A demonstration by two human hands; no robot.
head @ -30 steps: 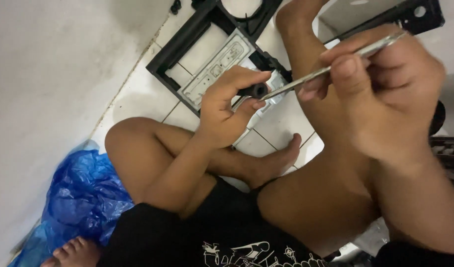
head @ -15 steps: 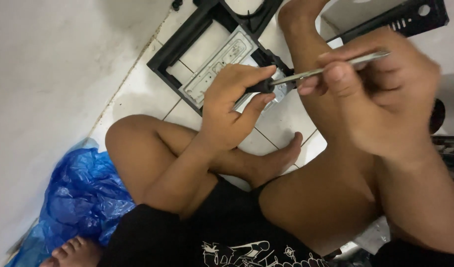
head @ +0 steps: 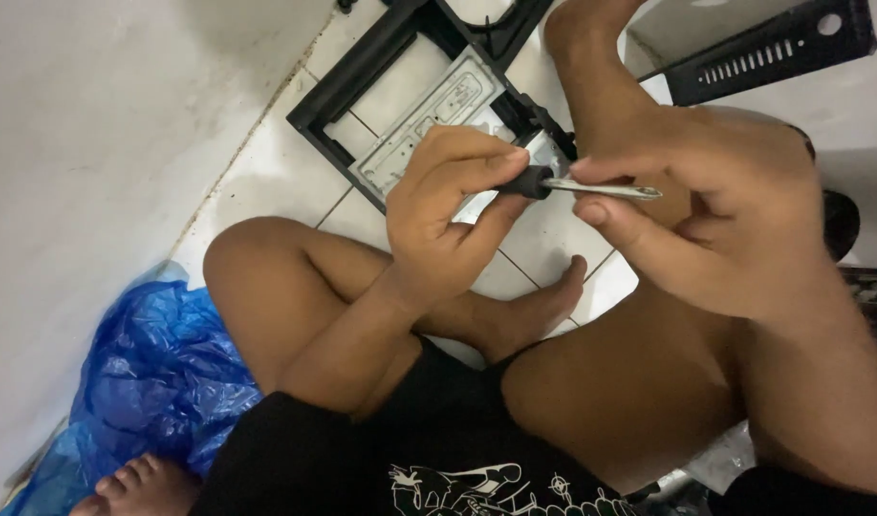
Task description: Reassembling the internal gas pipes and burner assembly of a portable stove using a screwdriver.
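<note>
1. Both hands have come closer together than half a second ago, and the metal shaft (head: 601, 189) now lies nearly level instead of slanting up toward the right.
2. Left hand (head: 448, 215): fingers curled shut around the black handle (head: 524, 182) of the tool, thumb and forefinger pinching it.
3. Right hand (head: 735, 225): forefinger and thumb closed lightly on the shaft near its free end; the remaining fingers are loosely bent, holding nothing else.
4. Tool position: held in the air between the two hands, above the person's crossed legs and the white tiled floor (head: 276, 182).
5. Black frame (head: 362, 72) with a grey metal plate (head: 429, 115) inside it: flat on the floor beyond the hands, unchanged in place.
6. Blue plastic bag (head: 156, 373): on the floor beside the left knee, as before.
</note>
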